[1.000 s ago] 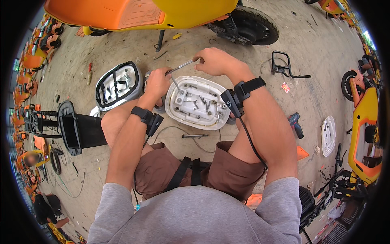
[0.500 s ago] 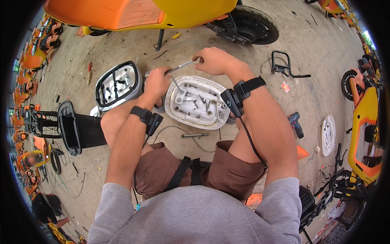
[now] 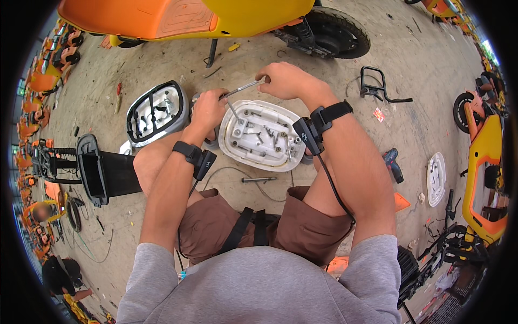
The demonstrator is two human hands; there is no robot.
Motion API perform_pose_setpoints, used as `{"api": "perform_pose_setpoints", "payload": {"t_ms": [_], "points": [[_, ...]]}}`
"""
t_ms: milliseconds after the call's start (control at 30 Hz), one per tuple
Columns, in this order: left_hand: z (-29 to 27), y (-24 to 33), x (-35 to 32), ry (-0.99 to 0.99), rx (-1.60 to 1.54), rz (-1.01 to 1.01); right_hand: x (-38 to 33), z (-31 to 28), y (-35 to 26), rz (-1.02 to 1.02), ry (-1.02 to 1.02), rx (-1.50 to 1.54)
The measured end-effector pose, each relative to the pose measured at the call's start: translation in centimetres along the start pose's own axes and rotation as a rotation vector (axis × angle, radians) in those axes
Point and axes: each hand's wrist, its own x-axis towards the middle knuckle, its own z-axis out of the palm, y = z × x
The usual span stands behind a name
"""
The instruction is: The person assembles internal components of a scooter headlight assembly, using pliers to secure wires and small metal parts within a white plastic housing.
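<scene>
Both my hands are over a white oval plastic lid (image 3: pixel 229 147) that lies like a tray on the floor between my legs. Loose bolts (image 3: pixel 259 135) and nuts are scattered in it. A slim silver metal rod (image 3: pixel 244 87) spans between my hands, its exact kind unclear. My left hand (image 3: pixel 208 109) is closed around its left end, and a second thin rod (image 3: pixel 233 110) slants from there down toward the lid. At the right end, the curled fingers of my right hand (image 3: pixel 286 81) pinch the rod; the fingertips are partly hidden.
A white box part with black trim (image 3: pixel 156 112) stands by my left knee. Beyond my hands is a yellow-orange scooter (image 3: pixel 253 19). A black metal bracket (image 3: pixel 375 83), a cordless drill (image 3: pixel 394 164) and another white lid (image 3: pixel 436 181) lie to the right; a long bolt (image 3: pixel 259 179) lies between my feet.
</scene>
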Motion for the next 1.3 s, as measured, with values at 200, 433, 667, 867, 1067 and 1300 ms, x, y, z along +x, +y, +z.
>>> {"api": "perform_pose_setpoints", "payload": {"t_ms": [200,433,667,867,1067,1300], "points": [[-0.12,0.25,-0.06,-0.003,0.003,0.002,0.06,0.32,0.44,-0.049,0.052,-0.038],[-0.25,0.47,-0.06,-0.007,0.005,0.009,0.12,0.40,0.52,-0.051,0.056,-0.015],[-0.12,0.41,0.01,-0.003,-0.016,0.014,0.08,0.32,0.52,-0.040,0.050,-0.021],[-0.12,0.35,0.05,-0.008,-0.012,0.011,0.07,0.33,0.48,-0.044,0.048,-0.033],[-0.06,0.24,0.03,-0.003,-0.012,0.013,-0.13,-0.17,-0.07,0.023,-0.015,0.004],[-0.01,0.23,0.05,-0.002,-0.006,0.018,-0.20,-0.33,-0.16,0.028,-0.022,0.001]]}}
